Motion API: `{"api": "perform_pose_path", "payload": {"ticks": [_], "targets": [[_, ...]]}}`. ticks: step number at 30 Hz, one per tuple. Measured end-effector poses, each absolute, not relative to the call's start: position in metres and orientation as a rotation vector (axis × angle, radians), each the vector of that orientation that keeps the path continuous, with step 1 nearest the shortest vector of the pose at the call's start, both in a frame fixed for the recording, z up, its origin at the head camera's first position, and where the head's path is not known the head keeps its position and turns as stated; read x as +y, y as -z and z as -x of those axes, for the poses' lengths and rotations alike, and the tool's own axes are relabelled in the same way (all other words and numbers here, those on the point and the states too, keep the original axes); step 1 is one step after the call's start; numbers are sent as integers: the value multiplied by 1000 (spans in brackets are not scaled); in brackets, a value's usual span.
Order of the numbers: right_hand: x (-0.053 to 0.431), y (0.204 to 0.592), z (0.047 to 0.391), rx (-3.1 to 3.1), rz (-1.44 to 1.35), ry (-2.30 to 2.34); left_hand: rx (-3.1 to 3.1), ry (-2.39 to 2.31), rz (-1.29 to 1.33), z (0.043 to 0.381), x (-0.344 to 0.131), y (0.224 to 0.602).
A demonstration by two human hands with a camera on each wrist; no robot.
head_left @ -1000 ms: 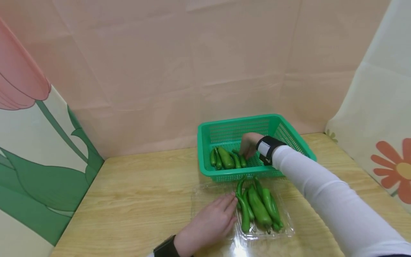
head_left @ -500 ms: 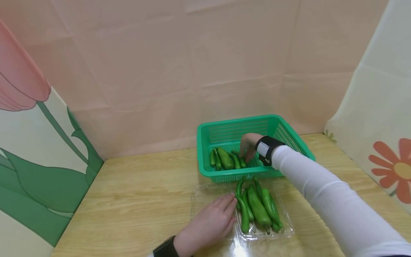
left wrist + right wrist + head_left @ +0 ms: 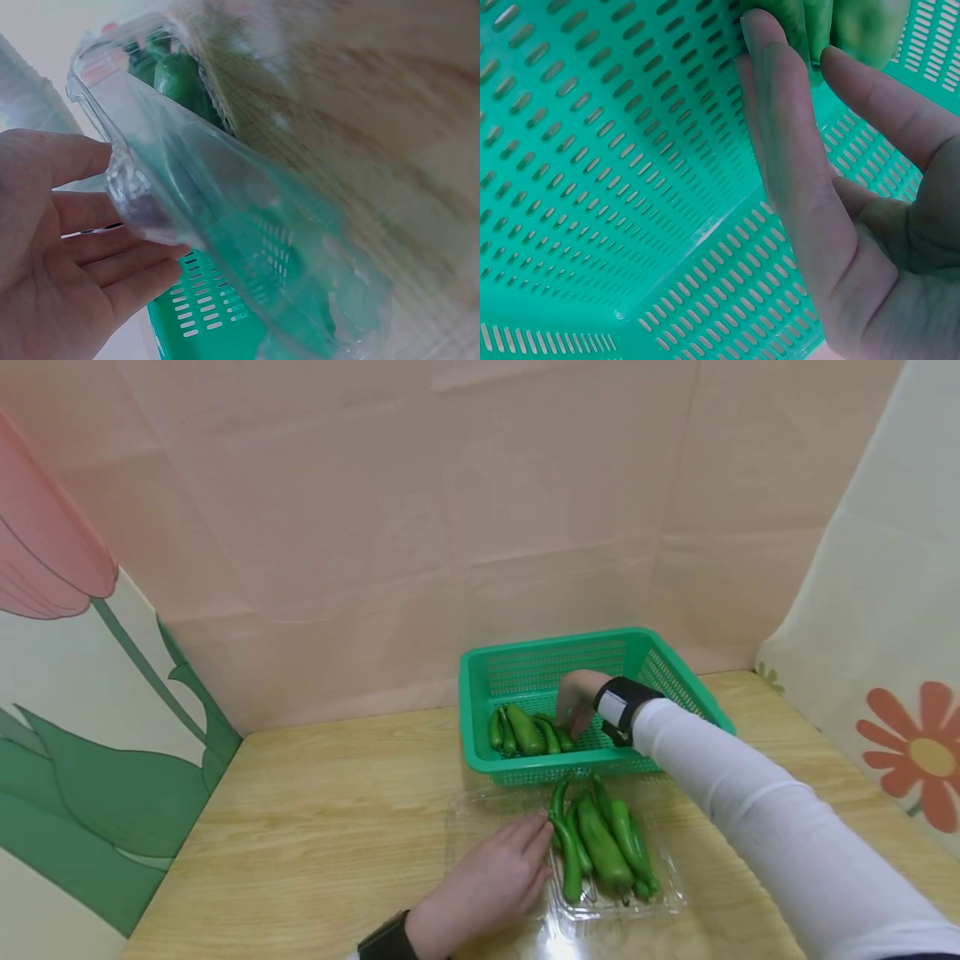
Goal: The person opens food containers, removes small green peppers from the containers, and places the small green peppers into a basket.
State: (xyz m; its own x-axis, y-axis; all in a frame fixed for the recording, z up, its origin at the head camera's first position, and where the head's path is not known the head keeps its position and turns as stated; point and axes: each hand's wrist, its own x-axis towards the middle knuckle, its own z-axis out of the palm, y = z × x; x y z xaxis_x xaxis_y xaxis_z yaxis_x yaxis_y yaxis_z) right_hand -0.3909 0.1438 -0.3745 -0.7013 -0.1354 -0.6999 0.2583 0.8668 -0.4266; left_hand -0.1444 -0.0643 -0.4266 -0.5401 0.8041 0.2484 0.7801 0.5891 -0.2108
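Observation:
My left hand (image 3: pixel 495 872) lies over the lid side of a clear plastic clamshell container (image 3: pixel 663 868), fingertips at the fold beside the peppers. In the left wrist view, its fairly straight fingers (image 3: pixel 142 281) touch the plastic edge. Long green peppers (image 3: pixel 600 843) fill the container's right half. My right hand (image 3: pixel 577 702) reaches down into a green plastic basket (image 3: pixel 480 768). Several green peppers (image 3: pixel 525 731) lie at the basket's left side. In the right wrist view, extended fingers (image 3: pixel 787 105) reach a pepper (image 3: pixel 787 22), with the thumb apart near its lower end.
The basket stands at the back of the wooden table (image 3: pixel 322 827), directly behind the container. A pink cloth (image 3: pixel 360 527) hangs behind the table. Flower-patterned cloths flank it, with a red flower (image 3: pixel 930 756) on the right one.
The right hand's fingers shift slightly inside the basket beside the peppers. My left hand stays in place at the container. The view drifts very little.

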Motion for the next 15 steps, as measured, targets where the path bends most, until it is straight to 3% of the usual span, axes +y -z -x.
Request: {"api": "perform_pose_path", "payload": {"ticks": [15], "targets": [[149, 377, 397, 2236, -60, 689, -2530, -85, 1289, 146, -64, 425]]}}
